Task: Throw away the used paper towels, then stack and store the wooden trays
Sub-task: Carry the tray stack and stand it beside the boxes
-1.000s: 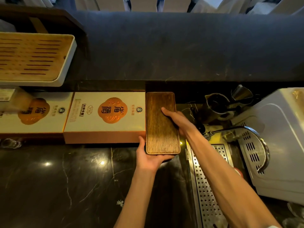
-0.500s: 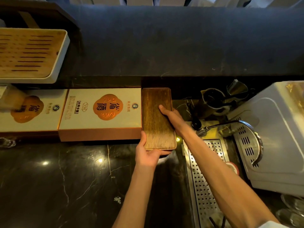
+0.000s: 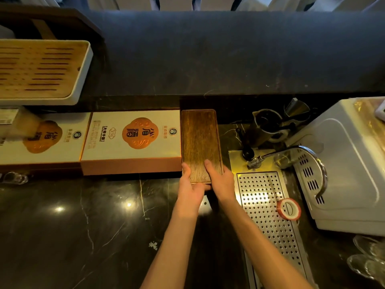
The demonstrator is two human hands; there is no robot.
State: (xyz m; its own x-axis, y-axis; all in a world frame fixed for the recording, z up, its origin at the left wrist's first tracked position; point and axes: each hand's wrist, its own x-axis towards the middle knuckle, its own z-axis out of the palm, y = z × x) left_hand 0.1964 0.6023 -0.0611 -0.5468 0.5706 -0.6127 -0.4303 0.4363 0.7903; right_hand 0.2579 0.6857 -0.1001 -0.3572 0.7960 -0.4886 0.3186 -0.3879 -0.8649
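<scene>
A dark wooden tray lies lengthwise on the black counter, pressed against the right side of a white and orange box. Whether more trays lie under it cannot be told. My left hand grips the tray's near left corner, thumb on top. My right hand holds the near right corner, thumb resting on the wood. No paper towels are in view.
A slatted bamboo tray in a white frame sits on the upper ledge at left. A perforated metal drain with a faucet, a tape roll, a white appliance and dark pitchers are at right.
My right hand has slid from the tray's far right edge back to its near end, beside my left hand. The tray stays against the box.
</scene>
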